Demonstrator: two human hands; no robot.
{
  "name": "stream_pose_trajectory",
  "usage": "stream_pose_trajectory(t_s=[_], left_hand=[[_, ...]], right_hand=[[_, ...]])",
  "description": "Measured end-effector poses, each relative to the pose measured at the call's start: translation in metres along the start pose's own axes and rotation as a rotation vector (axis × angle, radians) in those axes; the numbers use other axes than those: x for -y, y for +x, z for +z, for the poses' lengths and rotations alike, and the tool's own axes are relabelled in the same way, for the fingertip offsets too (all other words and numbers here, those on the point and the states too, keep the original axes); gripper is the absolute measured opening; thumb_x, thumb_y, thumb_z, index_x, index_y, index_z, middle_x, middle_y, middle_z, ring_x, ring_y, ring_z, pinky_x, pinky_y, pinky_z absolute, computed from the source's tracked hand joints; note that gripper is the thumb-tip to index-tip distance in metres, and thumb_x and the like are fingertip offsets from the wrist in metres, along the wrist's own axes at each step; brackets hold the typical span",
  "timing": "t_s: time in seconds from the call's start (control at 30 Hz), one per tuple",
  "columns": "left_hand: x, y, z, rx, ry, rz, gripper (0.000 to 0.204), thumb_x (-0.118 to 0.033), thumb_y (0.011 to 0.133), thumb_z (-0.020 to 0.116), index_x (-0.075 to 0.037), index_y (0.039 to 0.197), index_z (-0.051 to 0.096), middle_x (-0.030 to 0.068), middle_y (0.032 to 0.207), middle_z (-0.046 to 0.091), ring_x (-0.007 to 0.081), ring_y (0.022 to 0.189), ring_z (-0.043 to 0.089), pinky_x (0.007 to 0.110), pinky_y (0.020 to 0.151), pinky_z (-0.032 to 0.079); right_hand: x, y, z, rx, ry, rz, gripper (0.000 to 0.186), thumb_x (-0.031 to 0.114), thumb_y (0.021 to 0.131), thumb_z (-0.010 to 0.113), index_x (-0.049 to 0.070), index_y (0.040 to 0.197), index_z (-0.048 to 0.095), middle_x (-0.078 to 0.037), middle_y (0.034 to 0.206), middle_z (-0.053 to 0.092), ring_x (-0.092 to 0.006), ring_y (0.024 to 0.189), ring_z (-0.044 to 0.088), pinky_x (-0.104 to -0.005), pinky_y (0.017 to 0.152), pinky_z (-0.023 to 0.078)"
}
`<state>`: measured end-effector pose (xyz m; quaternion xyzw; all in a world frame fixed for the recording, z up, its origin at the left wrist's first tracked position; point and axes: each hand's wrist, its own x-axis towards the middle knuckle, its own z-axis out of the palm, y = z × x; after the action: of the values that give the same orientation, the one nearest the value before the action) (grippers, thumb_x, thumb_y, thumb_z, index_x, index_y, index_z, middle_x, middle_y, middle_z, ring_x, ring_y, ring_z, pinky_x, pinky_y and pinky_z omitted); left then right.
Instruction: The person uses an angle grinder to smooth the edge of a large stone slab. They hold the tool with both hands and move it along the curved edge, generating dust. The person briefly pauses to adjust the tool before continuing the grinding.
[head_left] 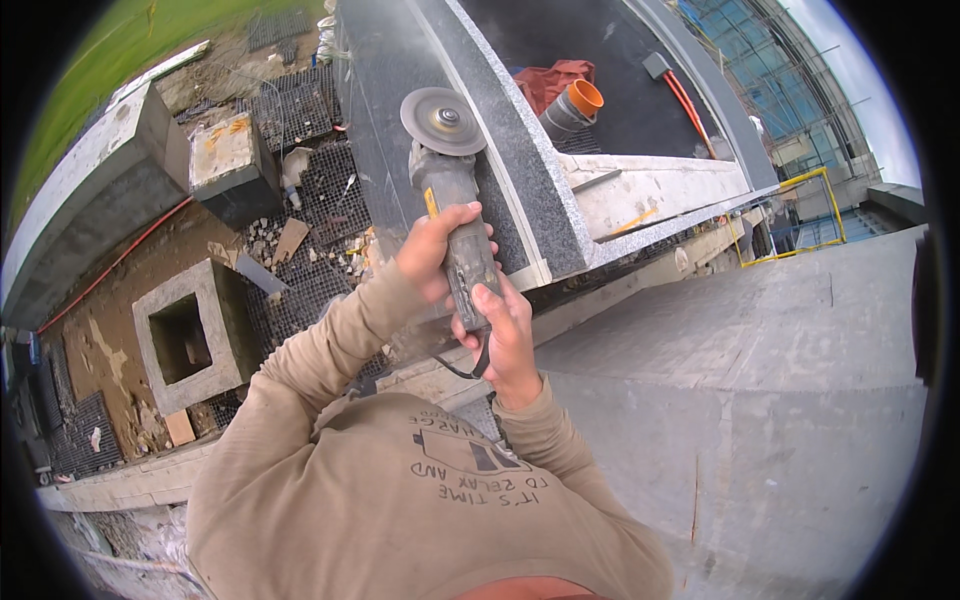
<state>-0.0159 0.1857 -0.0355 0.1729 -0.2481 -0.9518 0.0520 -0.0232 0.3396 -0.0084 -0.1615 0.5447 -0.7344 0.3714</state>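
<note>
Both of my hands are wrapped round an angle grinder (465, 255) with a dusty grey body and a yellow label. My left hand (432, 250) grips the body's middle from the left. Lower down, my right hand (508, 340) holds the rear end, where a black cord hangs in a loop. The round grey disc (443, 122) points away from me, over dark grey stone slabs (385, 130) beside a long pale strip (515, 215). Pale dust hazes the air beyond the disc. Whether the disc touches the stone I cannot tell.
To the right, an orange-ended pipe (584, 98) stands by red sheeting (550, 85) in a dark recess. A broad concrete surface (720, 400) lies nearer. On the left are a hollow concrete block (228, 325), black mesh (325, 190) and rubble. A yellow rail (835, 205) stands far right.
</note>
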Motion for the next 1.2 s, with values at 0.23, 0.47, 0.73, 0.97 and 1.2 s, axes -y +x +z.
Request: stream_pose_trajectory(t_s=[0.23,0.47,0.73,0.97,1.2], left_hand=[[-0.007,0.016,-0.008,0.040,-0.001,-0.014,0.038,-0.031,0.091,0.069,-0.003,0.111,0.054,0.0131,0.099,0.062,0.0266,0.086,0.066,0.050,0.079,0.059],[0.023,-0.011,0.006,-0.015,-0.074,0.032,0.036,-0.027,0.086,0.075,-0.002,0.104,0.056,0.0112,0.093,0.063,0.0234,0.078,0.066,0.043,0.067,0.059],[0.049,-0.030,0.014,-0.034,-0.086,0.025,0.038,-0.027,0.084,0.076,-0.002,0.103,0.055,0.0103,0.089,0.063,0.0216,0.072,0.066,0.040,0.061,0.058],[0.035,-0.012,0.011,-0.046,-0.099,0.060,0.036,-0.026,0.085,0.076,-0.002,0.103,0.056,0.0102,0.087,0.063,0.0222,0.071,0.066,0.039,0.060,0.057],[0.019,0.009,0.004,-0.059,-0.087,0.012,0.036,-0.026,0.084,0.076,-0.002,0.103,0.057,0.0103,0.087,0.064,0.0234,0.071,0.066,0.041,0.061,0.057]], right_hand=[[-0.005,0.010,0.005,-0.058,0.054,-0.013,0.035,0.028,0.096,0.061,0.000,0.116,0.055,-0.008,0.085,0.060,-0.0098,0.058,0.056,-0.0196,0.042,0.039],[-0.008,-0.022,-0.001,-0.083,0.003,-0.032,0.048,0.034,0.093,0.061,-0.002,0.122,0.051,-0.011,0.086,0.059,-0.0113,0.054,0.055,-0.0205,0.040,0.035],[-0.014,-0.051,-0.012,-0.095,-0.025,-0.048,0.055,0.036,0.093,0.059,-0.006,0.127,0.047,-0.013,0.086,0.058,-0.0119,0.051,0.053,-0.0216,0.039,0.035],[-0.013,-0.030,-0.010,-0.064,0.017,-0.050,0.045,0.032,0.099,0.055,-0.005,0.125,0.049,-0.013,0.090,0.058,-0.0121,0.054,0.053,-0.0206,0.041,0.035],[-0.014,-0.008,-0.009,-0.078,0.043,-0.049,0.040,0.034,0.100,0.056,-0.004,0.114,0.053,-0.013,0.089,0.060,-0.0114,0.055,0.054,-0.0201,0.041,0.036]])
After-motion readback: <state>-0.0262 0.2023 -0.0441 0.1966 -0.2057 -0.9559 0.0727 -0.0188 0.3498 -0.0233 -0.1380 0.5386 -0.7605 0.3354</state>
